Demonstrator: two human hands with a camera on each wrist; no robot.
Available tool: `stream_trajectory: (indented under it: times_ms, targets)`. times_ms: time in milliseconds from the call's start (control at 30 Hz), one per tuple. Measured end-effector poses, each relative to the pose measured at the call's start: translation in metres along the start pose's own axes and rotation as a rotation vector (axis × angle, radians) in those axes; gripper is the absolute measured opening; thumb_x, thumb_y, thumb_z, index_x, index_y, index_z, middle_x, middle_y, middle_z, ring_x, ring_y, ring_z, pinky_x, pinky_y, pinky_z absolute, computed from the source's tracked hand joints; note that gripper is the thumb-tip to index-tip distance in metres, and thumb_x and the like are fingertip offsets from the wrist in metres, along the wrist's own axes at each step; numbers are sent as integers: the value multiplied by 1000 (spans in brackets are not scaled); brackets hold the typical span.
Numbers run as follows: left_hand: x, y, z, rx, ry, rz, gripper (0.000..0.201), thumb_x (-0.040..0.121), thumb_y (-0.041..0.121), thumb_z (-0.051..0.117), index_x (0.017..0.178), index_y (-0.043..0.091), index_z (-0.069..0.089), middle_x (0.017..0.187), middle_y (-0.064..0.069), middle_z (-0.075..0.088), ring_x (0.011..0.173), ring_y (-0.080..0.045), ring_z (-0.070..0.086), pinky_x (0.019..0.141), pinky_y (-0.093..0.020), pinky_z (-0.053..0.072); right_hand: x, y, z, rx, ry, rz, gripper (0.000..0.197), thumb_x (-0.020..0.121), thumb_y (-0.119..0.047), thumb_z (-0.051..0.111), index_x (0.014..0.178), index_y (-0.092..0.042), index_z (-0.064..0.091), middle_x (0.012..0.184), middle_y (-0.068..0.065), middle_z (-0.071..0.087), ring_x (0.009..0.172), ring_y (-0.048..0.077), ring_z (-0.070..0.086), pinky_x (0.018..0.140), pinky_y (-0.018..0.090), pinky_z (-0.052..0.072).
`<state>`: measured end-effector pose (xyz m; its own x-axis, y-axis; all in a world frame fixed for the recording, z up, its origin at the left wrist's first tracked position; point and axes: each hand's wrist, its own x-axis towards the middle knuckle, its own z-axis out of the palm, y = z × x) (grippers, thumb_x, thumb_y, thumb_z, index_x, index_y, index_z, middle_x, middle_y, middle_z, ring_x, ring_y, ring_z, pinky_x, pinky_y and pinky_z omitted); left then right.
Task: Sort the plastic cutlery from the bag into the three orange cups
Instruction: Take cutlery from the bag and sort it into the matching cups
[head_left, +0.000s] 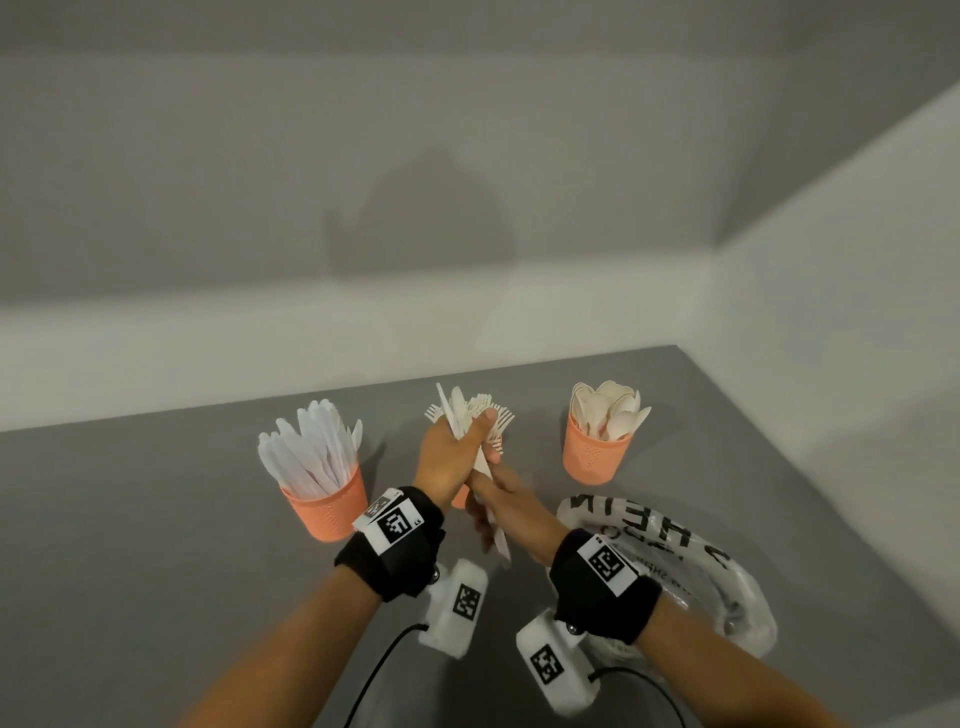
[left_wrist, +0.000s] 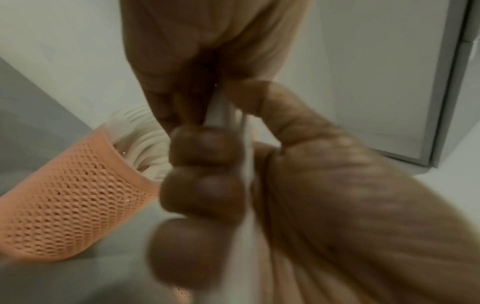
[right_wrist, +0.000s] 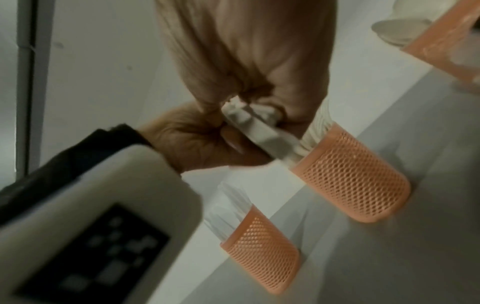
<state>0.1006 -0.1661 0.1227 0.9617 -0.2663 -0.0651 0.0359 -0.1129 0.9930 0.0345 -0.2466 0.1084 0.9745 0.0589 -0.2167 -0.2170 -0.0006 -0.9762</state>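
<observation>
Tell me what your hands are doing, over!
Left hand grips cutlery bundle above middle cup. Right hand pinches one piece. Nothing blocking.

Head view looks down and forward over the counter (head_left: 156, 519) from above; both wrist views sit very close (blurred), facing the hands, sharing the middle cup (left_wrist: 64, 201) (right_wrist: 350, 181).
</observation>
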Motion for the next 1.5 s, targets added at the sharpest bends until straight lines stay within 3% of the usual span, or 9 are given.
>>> stream_trajectory:
  times_ms: [133,367,533,633,867,1067,1167,1333,1500]
  targets:
    - [2,-3,-3,-83,-1,-63,29,93,31,53,87,2,55,69,-7,59,52,-6,58,50,-17,46,4,4,-6,169,52,50,30,100,-39,33,82,-18,47,46,-9,37,35,4,28,34,16,23]
    - [7,-5,-18,87,68,-42,16,91,14,57,77,6,54,59,-7,57,39,-8,50,36,-17,40,7,8,-11,57,123,11,30,101,-28,29,93,-17,56,56,0,54,34,5,34,35,16,25]
    - [10,-4,-27,122,111,-31,4,90,7,53,93,5,52,86,-21,65,68,-30,64,68,-43,57,7,9,-5,-60,91,-28,26,102,-27,31,116,-13,48,65,5,60,35,5,37,36,16,28]
    - [8,-2,-36,127,144,2,24,89,2,52,109,11,40,96,-22,60,74,-30,65,65,-40,57,8,8,-3,-88,56,-30,30,102,-26,30,123,-15,47,67,8,62,36,7,40,36,17,29]
    - [2,20,-82,92,252,175,37,93,-3,43,125,11,30,80,-13,62,65,-25,64,50,-23,55,19,10,-2,68,98,49,28,100,-17,33,107,-2,55,76,10,61,53,15,60,48,24,51]
    - [-1,43,-143,362,549,487,36,94,1,36,129,10,29,82,-6,64,64,-23,62,58,-29,52,24,14,-6,-66,169,40,25,98,-16,33,113,-15,54,58,0,34,41,6,29,37,17,25]
    - [1,28,-155,583,556,499,38,96,3,36,133,7,29,85,-8,63,62,-26,58,62,-33,46,26,12,-3,-30,154,9,29,98,-16,33,120,-25,50,56,0,30,39,6,25,36,16,22]
    - [10,-19,-155,735,476,487,39,95,4,39,133,11,30,75,-22,62,58,-35,58,54,-45,50,27,7,-3,62,135,43,24,99,-23,33,105,-17,56,56,1,24,39,7,20,39,19,18]
    - [16,-43,-142,769,460,393,37,96,7,43,133,7,39,57,-6,51,54,-27,49,64,-41,46,28,8,-8,147,137,57,35,101,-35,26,97,-13,53,49,-5,27,37,6,22,36,17,20]
